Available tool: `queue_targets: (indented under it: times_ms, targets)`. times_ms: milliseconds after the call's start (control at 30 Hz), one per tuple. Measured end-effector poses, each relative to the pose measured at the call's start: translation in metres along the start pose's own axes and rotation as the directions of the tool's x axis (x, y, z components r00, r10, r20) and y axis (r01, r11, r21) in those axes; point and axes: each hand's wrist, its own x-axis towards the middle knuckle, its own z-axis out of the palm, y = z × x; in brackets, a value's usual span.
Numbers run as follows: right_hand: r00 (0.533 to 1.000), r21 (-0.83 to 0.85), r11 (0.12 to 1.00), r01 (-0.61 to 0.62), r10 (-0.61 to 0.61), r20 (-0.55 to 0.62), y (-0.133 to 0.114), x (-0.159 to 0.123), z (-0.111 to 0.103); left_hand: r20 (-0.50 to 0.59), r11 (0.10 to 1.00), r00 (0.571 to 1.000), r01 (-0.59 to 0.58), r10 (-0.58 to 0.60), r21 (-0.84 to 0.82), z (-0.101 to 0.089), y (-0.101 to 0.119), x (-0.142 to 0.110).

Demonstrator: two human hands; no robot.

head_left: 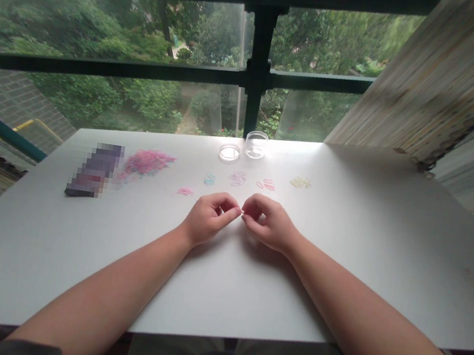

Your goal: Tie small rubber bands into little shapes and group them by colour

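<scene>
Over the middle of the white table, my left hand and my right hand meet almost fingertip to fingertip. Thumb and forefinger of each are pinched together. Something tiny and pale shows at the fingertips, too small to make out. Just beyond lie small groups of thin loops that look like rubber bands: blue ones, purple ones, red-pink ones and yellow ones. A little bunch of bright pink loops lies left of my left hand.
A large mixed heap of mostly pink loops lies at the left, beside a blurred-out dark flat object. At the back stand a clear round container and a shallow clear lid. A window and curtain border the table.
</scene>
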Motion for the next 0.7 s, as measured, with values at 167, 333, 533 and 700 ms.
queue_targets:
  times_ms: [167,333,533,700]
  targets:
    - [0.996,0.049,0.996,-0.070,0.067,0.054,0.0011,-0.0001,-0.0002,0.004,1.000,1.000,0.003,-0.002,-0.005,-0.0005,-0.0006,0.0002]
    - [0.989,0.152,0.981,-0.122,0.107,0.102,0.0016,0.0008,-0.0022,-0.001,1.000,1.000,0.004,-0.004,-0.016,-0.0005,-0.0006,0.0004]
    - [0.974,0.282,0.940,-0.193,0.148,0.173,0.0034,0.0024,-0.0045,0.015,1.000,1.000,0.004,-0.004,-0.025,-0.0002,-0.0002,-0.0002]
    - [0.967,0.272,0.936,-0.222,0.176,0.181,0.0024,0.0025,-0.0043,0.037,1.000,0.999,0.002,-0.002,-0.011,-0.0005,0.0006,-0.0007]
